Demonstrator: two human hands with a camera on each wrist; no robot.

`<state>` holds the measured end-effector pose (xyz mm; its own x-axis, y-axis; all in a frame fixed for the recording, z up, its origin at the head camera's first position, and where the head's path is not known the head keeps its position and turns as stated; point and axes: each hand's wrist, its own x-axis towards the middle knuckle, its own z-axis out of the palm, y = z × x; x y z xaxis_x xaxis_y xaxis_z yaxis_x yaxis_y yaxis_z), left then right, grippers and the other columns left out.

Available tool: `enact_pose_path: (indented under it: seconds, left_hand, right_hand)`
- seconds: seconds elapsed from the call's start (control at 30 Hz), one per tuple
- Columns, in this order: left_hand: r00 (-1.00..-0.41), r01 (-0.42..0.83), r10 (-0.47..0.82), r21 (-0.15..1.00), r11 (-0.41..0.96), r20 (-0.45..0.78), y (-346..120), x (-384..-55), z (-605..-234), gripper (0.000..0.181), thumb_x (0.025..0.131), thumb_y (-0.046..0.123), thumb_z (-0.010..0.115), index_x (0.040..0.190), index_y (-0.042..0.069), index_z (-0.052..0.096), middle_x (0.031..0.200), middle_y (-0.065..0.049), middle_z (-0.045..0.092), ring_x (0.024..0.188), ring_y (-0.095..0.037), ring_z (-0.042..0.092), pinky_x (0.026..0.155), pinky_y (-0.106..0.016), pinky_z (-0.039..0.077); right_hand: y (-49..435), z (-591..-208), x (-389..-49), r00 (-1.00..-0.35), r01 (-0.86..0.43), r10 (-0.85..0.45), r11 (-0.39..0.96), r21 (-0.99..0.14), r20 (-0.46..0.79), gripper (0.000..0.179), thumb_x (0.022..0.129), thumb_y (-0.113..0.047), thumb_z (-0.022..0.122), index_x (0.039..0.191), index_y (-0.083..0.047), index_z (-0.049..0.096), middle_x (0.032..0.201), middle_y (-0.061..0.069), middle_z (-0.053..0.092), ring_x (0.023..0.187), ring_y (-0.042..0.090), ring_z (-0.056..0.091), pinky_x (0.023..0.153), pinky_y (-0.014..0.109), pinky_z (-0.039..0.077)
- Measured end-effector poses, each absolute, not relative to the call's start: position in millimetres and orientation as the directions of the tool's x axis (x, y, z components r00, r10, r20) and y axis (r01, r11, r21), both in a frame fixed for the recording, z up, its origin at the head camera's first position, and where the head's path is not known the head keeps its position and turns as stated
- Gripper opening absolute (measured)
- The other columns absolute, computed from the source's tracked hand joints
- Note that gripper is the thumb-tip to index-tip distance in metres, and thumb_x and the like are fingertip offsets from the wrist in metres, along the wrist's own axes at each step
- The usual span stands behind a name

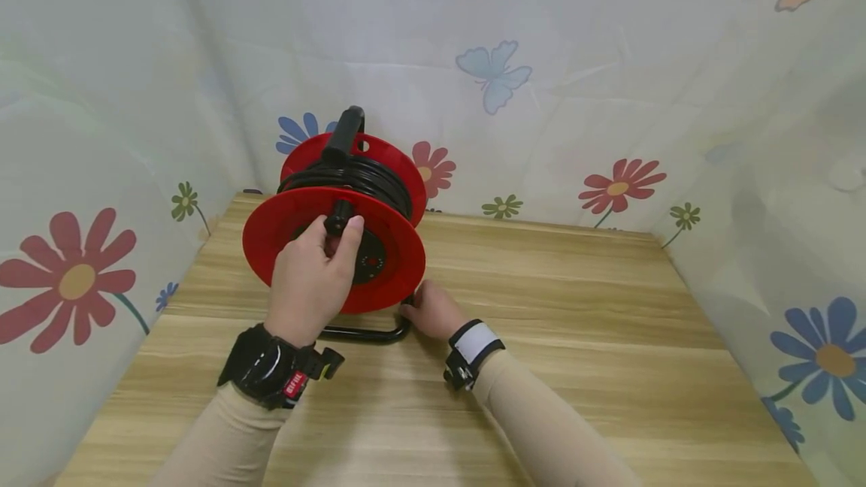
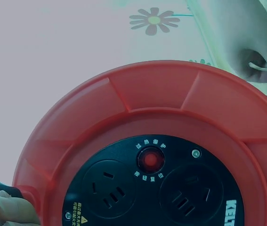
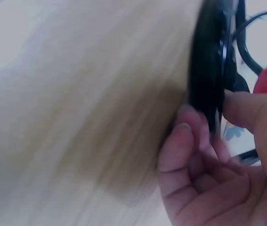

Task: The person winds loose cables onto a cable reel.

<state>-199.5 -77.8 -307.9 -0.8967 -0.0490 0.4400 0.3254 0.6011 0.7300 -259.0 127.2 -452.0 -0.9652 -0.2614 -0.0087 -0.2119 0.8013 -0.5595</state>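
A red cable reel (image 1: 399, 265) wound with black cable (image 1: 375, 185) stands upright on its black tubular frame (image 1: 368, 335), left of the table's middle. Thumb and fingers of my left hand (image 1: 307, 284) pinch the black winding knob (image 1: 340, 215) near the top of the front disc. Low at the reel's right side, my right hand (image 1: 440, 310) holds the frame's bent tube (image 3: 208, 66) between thumb and curled fingers. The left wrist view shows the black socket panel (image 2: 152, 197) with its red button (image 2: 150, 160); in the head view my left hand partly covers that panel.
The reel's black carrying grip (image 1: 343, 134) rises at its top. Under everything lies a wood-grain table (image 1: 568, 307). A pale sheet (image 1: 595, 58) printed with flowers and a butterfly hangs behind the table and along both sides.
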Motion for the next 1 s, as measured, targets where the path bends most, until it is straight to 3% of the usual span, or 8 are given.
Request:
enact_pose_path:
  seconds: [0.1, 0.23, 0.43, 0.77, 1.0]
  left_hand:
    - [-0.897, 0.326, -0.047, 0.728, 0.604, 0.44, -78, -199, -308, 0.051, 0.095, 0.057, 0.04, 0.077, 0.011, 0.052, 0.06, -0.007, 0.055, 0.056, -0.021, 0.051, 0.052, -0.033, 0.039]
    - [-0.895, 0.33, -0.044, 0.726, 0.603, 0.443, -78, -199, -309, 0.051, 0.094, 0.057, 0.04, 0.077, 0.011, 0.052, 0.059, -0.007, 0.054, 0.056, -0.021, 0.051, 0.051, -0.033, 0.039]
    - [-0.895, 0.333, -0.038, 0.725, 0.603, 0.444, -76, -200, -309, 0.051, 0.094, 0.057, 0.039, 0.077, 0.011, 0.052, 0.059, -0.006, 0.054, 0.056, -0.02, 0.051, 0.052, -0.033, 0.04]
    - [-0.902, 0.334, -0.011, 0.713, 0.616, 0.432, -75, -200, -302, 0.054, 0.095, 0.059, 0.037, 0.073, 0.012, 0.052, 0.059, -0.006, 0.054, 0.058, -0.019, 0.052, 0.052, -0.034, 0.04]
    - [-0.926, 0.34, 0.045, 0.775, 0.533, 0.375, -75, -202, -298, 0.055, 0.097, 0.056, 0.034, 0.069, 0.01, 0.046, 0.06, -0.009, 0.047, 0.058, -0.022, 0.048, 0.052, -0.033, 0.035]
  right_hand:
    - [125, -450, -262, -0.959, -0.118, -0.238, 0.831, -0.544, -0.156, 0.033, 0.09, -0.029, 0.061, 0.063, -0.01, 0.054, 0.052, -0.001, 0.048, 0.046, 0.012, 0.042, 0.043, 0.025, 0.031]
    - [126, -452, -264, -0.948, -0.066, -0.229, 0.822, -0.566, -0.222, 0.027, 0.091, -0.032, 0.059, 0.074, -0.011, 0.057, 0.058, -0.001, 0.056, 0.052, 0.012, 0.051, 0.047, 0.025, 0.037]
    - [130, -450, -263, -0.937, -0.035, -0.232, 0.808, -0.588, -0.263, 0.027, 0.093, -0.032, 0.057, 0.08, -0.008, 0.057, 0.065, 0.006, 0.067, 0.055, 0.014, 0.056, 0.051, 0.025, 0.038]
    - [132, -448, -261, -0.933, -0.031, -0.237, 0.804, -0.594, -0.272, 0.029, 0.094, -0.034, 0.056, 0.08, -0.009, 0.055, 0.065, 0.003, 0.064, 0.055, 0.014, 0.054, 0.05, 0.025, 0.037]
    - [132, -448, -259, -0.934, -0.03, -0.24, 0.794, -0.608, -0.266, 0.027, 0.094, -0.033, 0.056, 0.083, -0.008, 0.055, 0.066, 0.003, 0.064, 0.054, 0.013, 0.054, 0.049, 0.024, 0.037]
